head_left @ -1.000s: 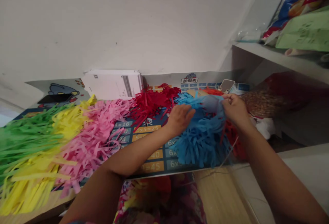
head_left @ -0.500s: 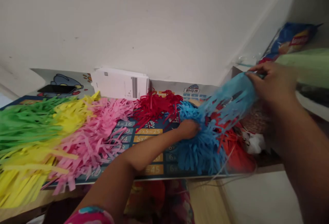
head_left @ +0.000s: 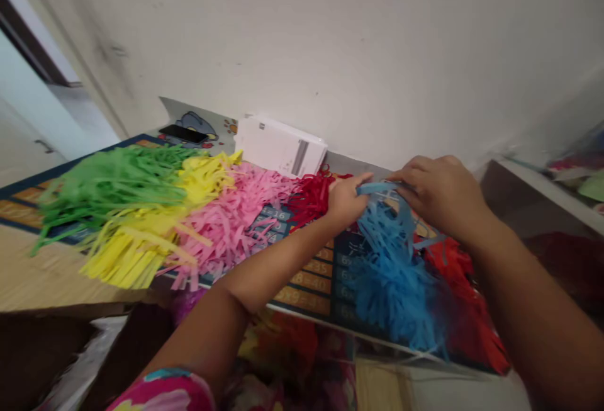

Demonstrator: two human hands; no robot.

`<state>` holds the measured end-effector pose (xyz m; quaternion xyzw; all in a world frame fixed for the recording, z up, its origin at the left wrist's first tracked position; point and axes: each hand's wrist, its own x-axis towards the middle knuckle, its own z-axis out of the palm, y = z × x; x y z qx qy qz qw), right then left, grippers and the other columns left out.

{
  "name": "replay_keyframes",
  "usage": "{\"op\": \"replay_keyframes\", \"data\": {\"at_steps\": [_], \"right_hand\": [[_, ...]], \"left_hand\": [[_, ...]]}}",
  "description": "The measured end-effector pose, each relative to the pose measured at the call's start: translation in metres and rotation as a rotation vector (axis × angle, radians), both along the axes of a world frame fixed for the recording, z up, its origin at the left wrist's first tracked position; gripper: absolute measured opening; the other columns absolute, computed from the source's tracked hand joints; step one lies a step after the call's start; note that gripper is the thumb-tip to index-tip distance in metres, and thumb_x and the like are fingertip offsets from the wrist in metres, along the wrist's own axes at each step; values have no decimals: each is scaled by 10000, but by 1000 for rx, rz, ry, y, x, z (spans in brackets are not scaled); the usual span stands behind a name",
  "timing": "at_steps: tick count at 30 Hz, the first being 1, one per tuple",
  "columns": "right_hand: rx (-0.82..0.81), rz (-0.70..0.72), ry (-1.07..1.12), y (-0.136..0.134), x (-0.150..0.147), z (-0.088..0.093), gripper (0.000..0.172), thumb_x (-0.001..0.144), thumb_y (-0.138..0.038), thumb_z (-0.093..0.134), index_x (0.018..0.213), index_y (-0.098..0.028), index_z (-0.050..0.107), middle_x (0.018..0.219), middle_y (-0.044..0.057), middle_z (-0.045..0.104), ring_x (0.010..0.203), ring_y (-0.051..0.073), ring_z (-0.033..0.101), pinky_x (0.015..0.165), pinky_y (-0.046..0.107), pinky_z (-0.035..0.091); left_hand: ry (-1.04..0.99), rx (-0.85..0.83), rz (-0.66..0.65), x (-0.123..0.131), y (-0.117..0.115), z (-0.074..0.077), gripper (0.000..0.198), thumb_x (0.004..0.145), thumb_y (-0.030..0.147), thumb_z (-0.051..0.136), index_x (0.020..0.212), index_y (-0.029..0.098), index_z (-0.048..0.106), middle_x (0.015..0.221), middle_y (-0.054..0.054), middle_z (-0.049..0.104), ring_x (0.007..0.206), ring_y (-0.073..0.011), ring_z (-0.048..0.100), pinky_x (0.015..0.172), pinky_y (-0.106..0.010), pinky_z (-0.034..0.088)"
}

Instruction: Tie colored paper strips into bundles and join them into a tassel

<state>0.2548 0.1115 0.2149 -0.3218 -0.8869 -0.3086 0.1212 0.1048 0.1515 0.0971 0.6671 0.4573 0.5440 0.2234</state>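
My left hand (head_left: 348, 200) and my right hand (head_left: 438, 194) pinch the top band of a blue paper fringe (head_left: 396, 272) between them. Its band is stretched level from hand to hand, and the cut strips hang down and spread over the table mat's front right part. Left of my left hand lies red fringe (head_left: 309, 200), partly covered by that hand. A bundle of orange-red paper (head_left: 472, 310) lies under and beside the blue strips, near my right forearm.
Pink (head_left: 231, 222), yellow (head_left: 136, 244) and green fringes (head_left: 123, 181) lie leftward on the times-table mat (head_left: 302, 301). A stack of white boxes or cards (head_left: 280, 146) leans at the wall, with a black phone (head_left: 183, 133) beside it. A box edge (head_left: 542, 184) stands at right.
My right hand has brought the lifted blue fringe down and leftward. My left hand has risen from the blue strips to the band's other end. The view has turned leftward.
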Motion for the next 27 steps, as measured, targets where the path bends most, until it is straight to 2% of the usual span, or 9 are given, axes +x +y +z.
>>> {"op": "replay_keyframes", "data": {"at_steps": [4, 7, 10, 13, 17, 20, 23, 25, 27], "right_hand": [[40, 73, 200, -2, -40, -44, 183, 931, -242, 559, 987, -203, 729, 892, 73, 717, 825, 223, 611, 752, 361, 332], [74, 186, 372, -23, -62, -80, 162, 950, -248, 568, 959, -217, 726, 850, 45, 722, 782, 192, 599, 762, 357, 334], [100, 266, 498, -55, -66, -117, 148, 955, -217, 578, 908, -238, 716, 800, 7, 717, 739, 150, 582, 784, 339, 344], [26, 251, 513, -80, -57, -157, 199, 969, -151, 526, 947, -222, 710, 861, 24, 734, 822, 153, 603, 842, 341, 360], [-66, 144, 485, -94, -38, -201, 237, 953, -114, 505, 947, -213, 720, 910, 45, 739, 874, 176, 610, 859, 360, 365], [-127, -10, 513, -104, -24, -217, 208, 917, -117, 548, 956, -232, 717, 928, 40, 737, 881, 192, 622, 873, 380, 381], [-206, -182, 648, -129, -25, -218, 317, 907, -162, 552, 1199, -241, 644, 1094, 97, 704, 1012, 261, 627, 898, 442, 437], [-339, -117, 753, -147, -40, -215, 417, 910, -178, 527, 1318, -257, 561, 1175, 113, 670, 1096, 274, 616, 909, 448, 488], [-544, 24, 754, -156, -66, -213, 394, 924, -172, 473, 1299, -244, 571, 1192, 111, 668, 1116, 250, 624, 909, 403, 531]], "left_hand": [[341, 373, 297, -104, -43, -4, 333, 850, 106, 555, 1126, 219, 703, 1136, -38, 767, 1080, -220, 693, 1166, -509, 259], [573, 612, 405, -152, -100, -2, 264, 898, 142, 556, 1081, 265, 701, 1121, -5, 773, 1063, -196, 693, 1181, -499, 179], [750, 612, 398, -159, -157, -15, 269, 919, 161, 569, 1132, 278, 683, 1108, 1, 777, 1080, -193, 678, 1168, -455, 203], [865, 392, 470, -142, -186, -45, 304, 937, 211, 569, 1223, 256, 662, 1288, -74, 698, 1207, -240, 608, 1156, -453, 223], [1026, 307, 207, -113, -177, -90, 294, 977, 228, 534, 1253, 250, 634, 1286, -59, 699, 1265, -227, 579, 1212, -489, 137], [1011, 315, 57, -105, -159, -110, 247, 976, 184, 519, 1175, 225, 661, 1158, -26, 757, 1198, -206, 629, 1226, -503, 163], [939, 266, 22, -110, -148, -111, 310, 945, 152, 511, 1214, 218, 651, 1147, -44, 761, 1192, -221, 642, 1207, -528, 238], [926, 218, 18, -115, -146, -102, 366, 918, 122, 504, 1244, 212, 642, 1154, -65, 757, 1202, -235, 643, 1182, -534, 282], [917, 216, 29, -119, -146, -90, 390, 903, 96, 494, 1248, 199, 642, 1153, -74, 758, 1195, -244, 653, 1163, -524, 299]]}}
